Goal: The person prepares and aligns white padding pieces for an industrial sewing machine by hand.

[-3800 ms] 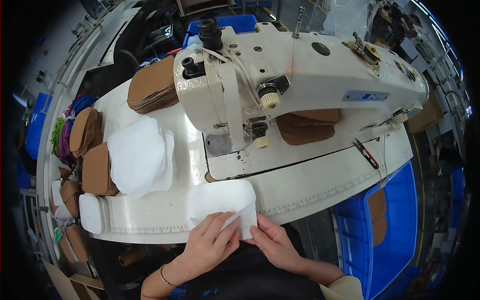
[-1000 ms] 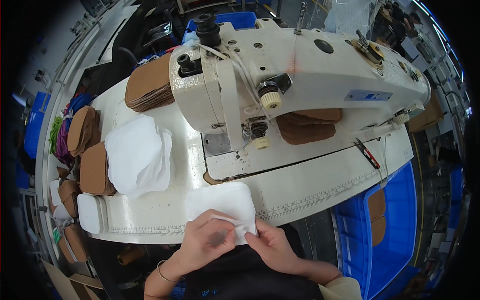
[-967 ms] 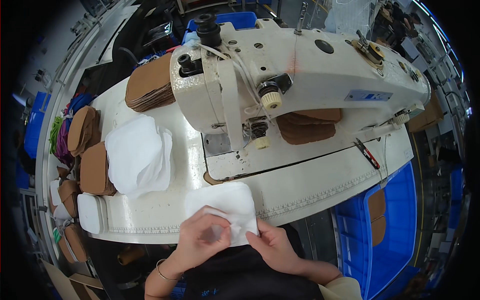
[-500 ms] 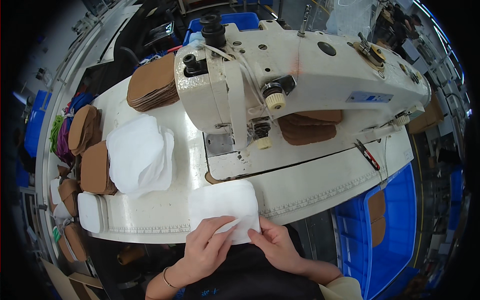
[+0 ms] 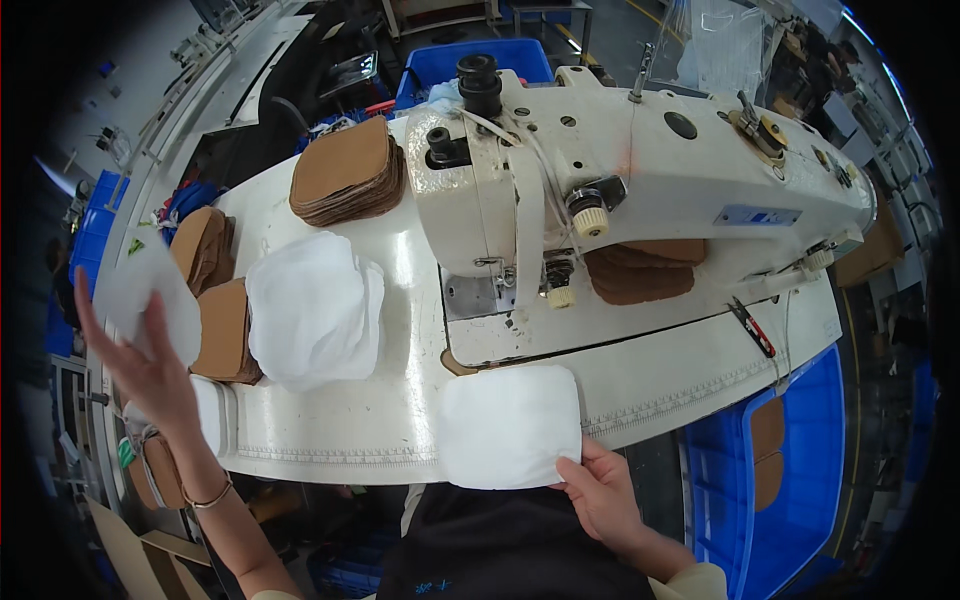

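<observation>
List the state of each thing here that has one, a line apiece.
Left hand, raised, fingers spread
White sheet, blurred at the left hand, grip unclear
Right hand, pinching a corner
White piece, nearly flat, corner pinched by the right hand
White stack, loose, edges uneven
Snips, lying down
Blue bin, open, brown pieces inside
Sewing machine, upright, running or stopped unclear
</observation>
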Demonstrator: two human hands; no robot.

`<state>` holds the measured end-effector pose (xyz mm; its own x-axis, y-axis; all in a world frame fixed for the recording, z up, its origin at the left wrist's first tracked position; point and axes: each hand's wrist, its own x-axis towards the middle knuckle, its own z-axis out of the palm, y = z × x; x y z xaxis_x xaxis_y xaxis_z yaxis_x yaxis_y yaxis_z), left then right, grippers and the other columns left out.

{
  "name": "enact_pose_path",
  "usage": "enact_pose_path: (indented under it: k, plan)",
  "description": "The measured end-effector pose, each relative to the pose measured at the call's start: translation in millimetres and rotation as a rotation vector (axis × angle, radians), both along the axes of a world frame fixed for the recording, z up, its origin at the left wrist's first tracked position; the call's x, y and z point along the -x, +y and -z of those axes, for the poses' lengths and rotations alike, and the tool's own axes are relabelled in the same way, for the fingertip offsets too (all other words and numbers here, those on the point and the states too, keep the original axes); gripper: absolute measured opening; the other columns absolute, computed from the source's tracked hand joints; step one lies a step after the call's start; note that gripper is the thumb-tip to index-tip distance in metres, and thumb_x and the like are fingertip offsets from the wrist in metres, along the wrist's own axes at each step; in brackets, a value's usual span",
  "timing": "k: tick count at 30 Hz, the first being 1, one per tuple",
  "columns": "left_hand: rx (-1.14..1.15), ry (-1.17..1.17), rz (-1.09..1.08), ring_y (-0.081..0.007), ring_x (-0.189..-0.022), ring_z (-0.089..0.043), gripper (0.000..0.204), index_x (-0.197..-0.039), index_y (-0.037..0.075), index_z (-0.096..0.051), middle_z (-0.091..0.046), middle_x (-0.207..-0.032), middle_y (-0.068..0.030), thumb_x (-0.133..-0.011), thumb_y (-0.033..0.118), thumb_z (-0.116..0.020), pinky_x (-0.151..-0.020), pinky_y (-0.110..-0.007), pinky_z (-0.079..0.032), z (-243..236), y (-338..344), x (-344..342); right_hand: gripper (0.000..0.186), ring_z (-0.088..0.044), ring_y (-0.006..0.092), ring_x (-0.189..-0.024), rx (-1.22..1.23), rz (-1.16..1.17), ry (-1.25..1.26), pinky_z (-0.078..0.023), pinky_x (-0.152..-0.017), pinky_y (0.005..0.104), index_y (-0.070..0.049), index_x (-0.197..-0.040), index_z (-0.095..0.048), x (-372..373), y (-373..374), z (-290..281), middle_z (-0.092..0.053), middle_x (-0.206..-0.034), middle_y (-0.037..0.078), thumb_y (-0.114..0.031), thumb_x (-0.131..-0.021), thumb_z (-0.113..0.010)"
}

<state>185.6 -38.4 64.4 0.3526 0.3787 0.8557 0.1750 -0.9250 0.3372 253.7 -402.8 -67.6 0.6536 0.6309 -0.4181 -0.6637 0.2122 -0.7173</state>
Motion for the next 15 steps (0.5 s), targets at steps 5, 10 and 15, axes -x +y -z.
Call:
enact_pose_path:
  k: [5, 10, 15]
  plan:
    - [0.240, 0.788, 0.317, -0.0302, -0.117, -0.055, 0.042, -0.125, 0.004, -0.054, -0.058, -0.123, -0.0159, -0.085, -0.007, -0.052, -0.101, -0.035, -0.039, 69, -28, -6, 0.034, -0.056, 0.0087, -0.099, -0.014, -0.049, -0.032, -0.046, -0.088, 0.0257, 0.004, -0.129, -0.046, 5, 4, -5, -0.059, -0.113, 0.006, -0.006, -0.096, -0.047]
    - [0.112, 0.581, 0.384, -0.0341, -0.117, -0.052, 0.035, -0.116, 0.001, -0.061, -0.058, -0.119, -0.0172, -0.081, -0.002, -0.060, -0.102, -0.038, -0.038, 71, -61, 2, 0.038, -0.056, 0.0198, -0.112, 0.065, -0.084, -0.058, -0.046, -0.096, 0.0337, 0.008, -0.133, -0.039, -1, 9, -2, -0.055, -0.123, 0.016, 0.000, -0.096, -0.042]
    - [0.383, 0.688, 0.735, -0.0212, -0.082, -0.058, 0.028, -0.100, 0.003, -0.068, -0.059, -0.098, -0.0101, -0.073, -0.002, -0.071, -0.068, -0.030, -0.050, 72, -142, 6, 0.039, -0.052, 0.0074, -0.105, -0.130, -0.153, 0.018, -0.044, -0.092, 0.0258, -0.001, -0.136, -0.038, 8, 26, 3, -0.054, -0.118, 0.004, -0.008, -0.097, -0.044]
